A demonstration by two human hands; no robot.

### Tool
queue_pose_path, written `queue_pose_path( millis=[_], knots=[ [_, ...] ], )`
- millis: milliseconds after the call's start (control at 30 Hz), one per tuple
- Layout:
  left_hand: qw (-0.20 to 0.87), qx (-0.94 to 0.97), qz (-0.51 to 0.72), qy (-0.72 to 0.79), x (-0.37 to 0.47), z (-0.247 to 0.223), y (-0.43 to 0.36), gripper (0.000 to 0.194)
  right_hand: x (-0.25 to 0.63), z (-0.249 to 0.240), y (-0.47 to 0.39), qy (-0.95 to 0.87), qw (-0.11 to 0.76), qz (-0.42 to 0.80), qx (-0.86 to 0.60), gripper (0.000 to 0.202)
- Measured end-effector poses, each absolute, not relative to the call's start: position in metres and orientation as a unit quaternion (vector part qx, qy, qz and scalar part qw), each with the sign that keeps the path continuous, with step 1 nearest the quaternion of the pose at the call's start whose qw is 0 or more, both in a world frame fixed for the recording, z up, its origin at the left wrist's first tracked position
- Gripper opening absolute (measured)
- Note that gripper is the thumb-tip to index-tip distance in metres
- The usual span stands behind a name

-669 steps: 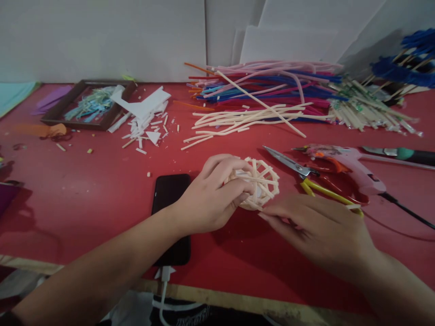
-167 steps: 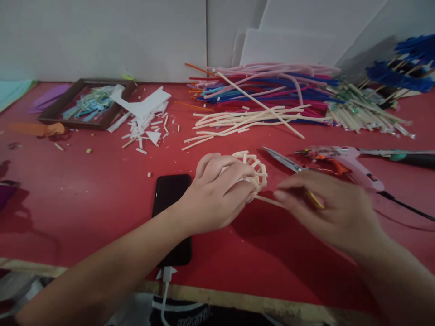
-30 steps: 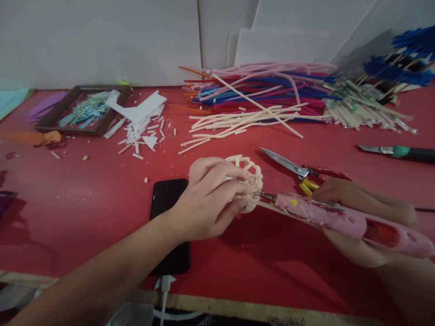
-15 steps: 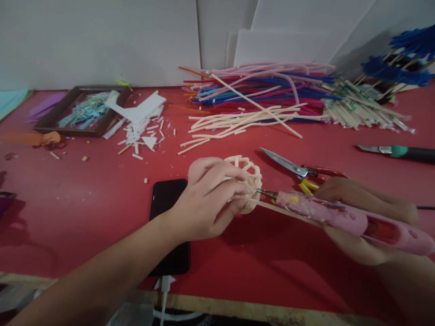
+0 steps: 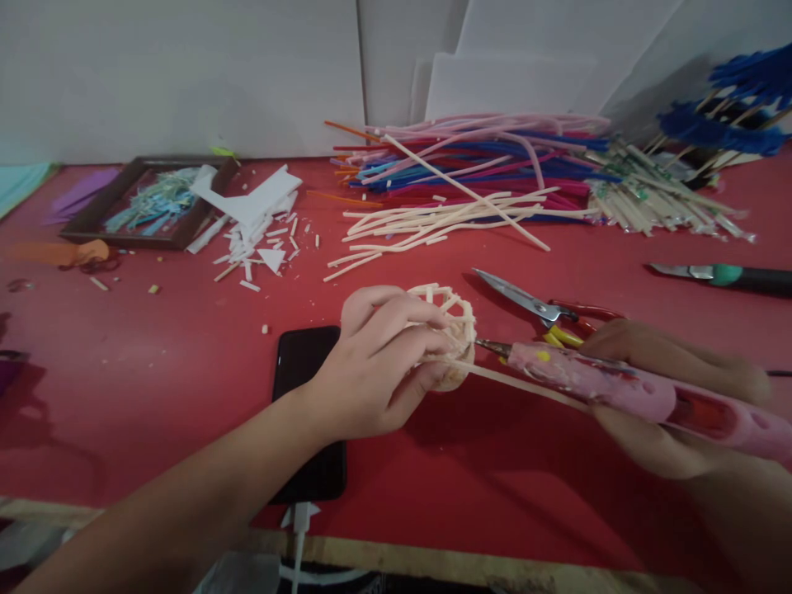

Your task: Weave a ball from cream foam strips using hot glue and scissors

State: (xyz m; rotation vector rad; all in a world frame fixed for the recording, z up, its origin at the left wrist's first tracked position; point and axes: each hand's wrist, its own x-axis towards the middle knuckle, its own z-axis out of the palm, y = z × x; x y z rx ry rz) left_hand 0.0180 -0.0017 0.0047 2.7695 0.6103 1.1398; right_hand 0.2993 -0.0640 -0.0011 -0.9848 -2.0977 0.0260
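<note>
Head camera view: a round lattice piece (image 5: 464, 332) of cream strips sits near the middle of the red tabletop (image 5: 402, 487), somewhat closer to the near edge than to the far one. The left hand (image 5: 377, 363) covers its left side, fingers curled and pinched round it, with little gap between thumb and forefinger. From the lower part of the piece a loose cream strip (image 5: 525, 385) runs right and toward the near edge, reaching the right hand (image 5: 656, 351); whether those fingers grip it I cannot tell. They are wrapped around a pink glue gun (image 5: 594, 379), whose metal nozzle (image 5: 495, 348) points at the lattice's right side; contact there is too small to make out.

Just beyond the nozzle lie scissors (image 5: 516, 294) with red and yellow handles, blades toward the far left corner. A knife (image 5: 736, 276) with a black and green handle lies by the right edge. Under the left forearm a dark phone (image 5: 309, 363) rests flat, its white cable (image 5: 300, 528) crossing the near edge.

Farther off, cream rods (image 5: 433, 219) lie before a heap of coloured stems (image 5: 470, 148) along the far edge. Bundled sticks (image 5: 656, 194) and blue pieces (image 5: 723, 128) occupy the far right corner; white scraps (image 5: 256, 206) and a brown frame (image 5: 124, 241) lie toward the far left corner.
</note>
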Motion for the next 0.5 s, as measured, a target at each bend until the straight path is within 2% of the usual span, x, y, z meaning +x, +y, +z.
queue_pose_path(
  millis=[500],
  knots=[
    [0.035, 0.91, 0.358, 0.208, 0.0166, 0.0039, -0.0015, 0.007, 0.2988, -0.0043, -0.0664, -0.816, 0.394, -0.015, -0.423, 0.011]
  ],
)
